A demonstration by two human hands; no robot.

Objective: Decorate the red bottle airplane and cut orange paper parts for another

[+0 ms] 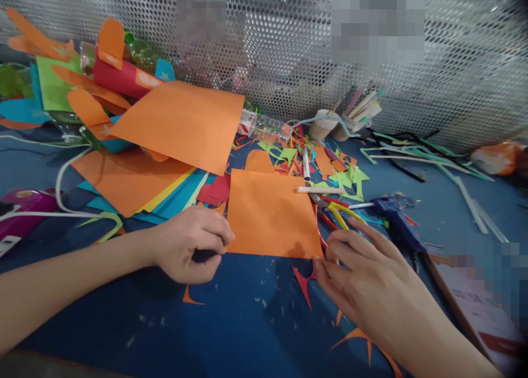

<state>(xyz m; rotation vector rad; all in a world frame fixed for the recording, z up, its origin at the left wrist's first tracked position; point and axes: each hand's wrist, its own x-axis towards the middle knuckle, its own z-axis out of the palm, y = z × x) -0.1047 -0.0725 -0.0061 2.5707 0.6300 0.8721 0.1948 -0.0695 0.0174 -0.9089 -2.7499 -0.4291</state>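
Note:
A flat sheet of orange paper [270, 215] lies in front of me on the blue tabletop. At its lower left edge is my left hand [192, 246], fingers loosely curled in and fingertips against the paper's edge; nothing shows between thumb and fingers. My right hand [367, 273] pinches the lower right corner, with its other fingers spread above the table. Just beyond that hand lie pliers [336, 210] with red and yellow handles. A white stick [320, 190] rests across the sheet's upper right corner.
Coloured sheets [169, 196] are stacked at left under another orange sheet [185, 125]. Paper scraps [289, 155] litter the back. A blue glue gun [398, 221] lies right, a purple tool [28, 215] left. Cups of sticks [324, 126] stand by the perforated metal screen [280, 53].

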